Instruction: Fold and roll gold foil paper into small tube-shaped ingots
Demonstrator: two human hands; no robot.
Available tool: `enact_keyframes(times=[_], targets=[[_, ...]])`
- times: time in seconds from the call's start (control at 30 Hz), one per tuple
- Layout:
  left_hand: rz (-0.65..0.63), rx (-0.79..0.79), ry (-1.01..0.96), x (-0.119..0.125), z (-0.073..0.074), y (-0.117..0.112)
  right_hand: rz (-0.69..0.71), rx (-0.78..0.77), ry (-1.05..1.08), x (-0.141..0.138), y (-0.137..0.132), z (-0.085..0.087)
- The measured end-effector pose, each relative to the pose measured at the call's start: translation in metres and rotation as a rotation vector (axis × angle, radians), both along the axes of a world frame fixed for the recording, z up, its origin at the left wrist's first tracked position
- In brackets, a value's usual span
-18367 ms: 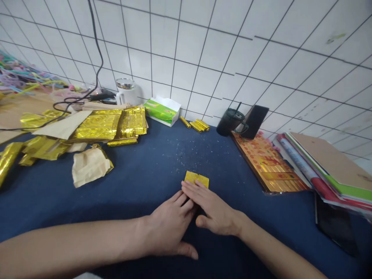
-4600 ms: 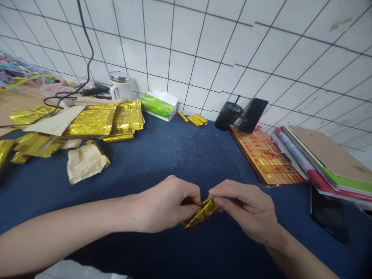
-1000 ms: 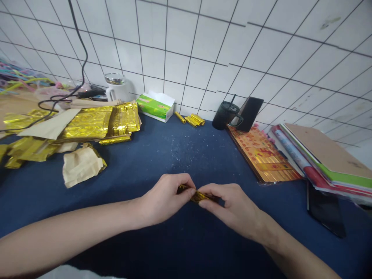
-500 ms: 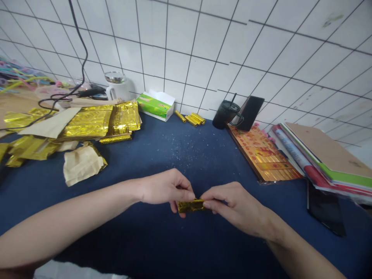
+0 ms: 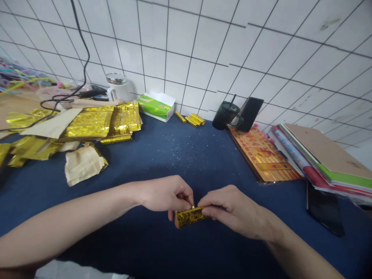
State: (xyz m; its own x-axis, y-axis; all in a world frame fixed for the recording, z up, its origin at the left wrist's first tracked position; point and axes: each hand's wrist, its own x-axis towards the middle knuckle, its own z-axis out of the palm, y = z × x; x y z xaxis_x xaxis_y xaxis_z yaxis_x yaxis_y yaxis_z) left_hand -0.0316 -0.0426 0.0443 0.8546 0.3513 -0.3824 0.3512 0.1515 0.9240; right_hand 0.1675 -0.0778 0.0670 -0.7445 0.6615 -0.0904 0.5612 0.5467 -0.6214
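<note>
Left of the foil roll (image 5: 190, 217), gold foil sheets (image 5: 90, 124) lie heaped on the navy cloth (image 5: 162, 162), with crumpled brown paper (image 5: 83, 164) in front of them. Farther back and still left of the roll stands a tissue box (image 5: 155, 108). The left hand (image 5: 165, 195) clenches the roll's left end, its fingers on top and thumb beneath, while the right hand (image 5: 235, 211) pinches the right end between its fingertips. The roll sits tilted slightly between them, over the cloth. Directly behind it lie small gold rolls (image 5: 190, 120). To its right are a black mug (image 5: 225, 115), a leaning phone (image 5: 251, 114), printed red-and-gold sheets (image 5: 261, 157), notebooks (image 5: 322, 155) and a flat phone (image 5: 324, 207).
</note>
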Motion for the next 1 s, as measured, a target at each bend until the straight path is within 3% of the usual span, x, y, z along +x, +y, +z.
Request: enact_keyframes(times=[0.23,0.4,0.57,0.73,1.0], targets=[[0.065,0.156,0.097,0.000,0.002,-0.002,-0.037,0.000,-0.019,-0.001,0.000,-0.003],[0.024,0.279,0.091,-0.001,0.005,-0.005,-0.033,0.015,-0.014,-0.002,-0.001,-0.005],[-0.037,0.596,0.083,-0.004,0.017,-0.009,-0.030,0.055,-0.002,-0.001,0.000,-0.009],[-0.057,0.681,0.122,-0.007,0.028,-0.013,-0.082,0.061,0.015,-0.001,0.002,-0.012],[0.011,0.826,0.169,-0.007,0.016,-0.008,-0.131,0.157,0.034,0.000,0.004,-0.017]])
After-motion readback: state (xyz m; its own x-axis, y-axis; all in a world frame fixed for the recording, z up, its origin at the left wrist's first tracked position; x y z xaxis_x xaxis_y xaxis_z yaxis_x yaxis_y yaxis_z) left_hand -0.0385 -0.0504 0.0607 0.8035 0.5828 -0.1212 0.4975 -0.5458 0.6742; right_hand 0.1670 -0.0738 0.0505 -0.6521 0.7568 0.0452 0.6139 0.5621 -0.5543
